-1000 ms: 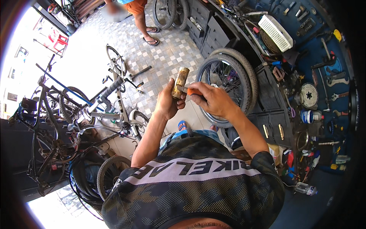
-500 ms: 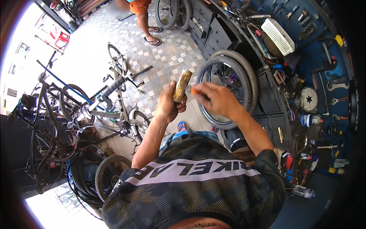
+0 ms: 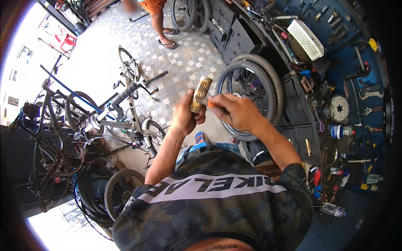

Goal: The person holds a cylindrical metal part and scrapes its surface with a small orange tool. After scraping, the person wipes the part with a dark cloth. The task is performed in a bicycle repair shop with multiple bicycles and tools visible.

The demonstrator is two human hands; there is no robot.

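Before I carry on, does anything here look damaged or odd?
Yes, perhaps: the cylinder in the left hand has a patchy brown-and-gold surface, looking dirty or worn. I can't tell which.

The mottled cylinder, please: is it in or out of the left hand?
In: the left hand grips the mottled cylinder, whose upper end sticks out.

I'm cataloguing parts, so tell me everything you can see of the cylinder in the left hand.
The cylinder has a mottled gold-brown surface, perhaps metal. It slants, its far end leaning right. The left hand grips its near part; an orange-handled tool in the right hand seems to touch its side.
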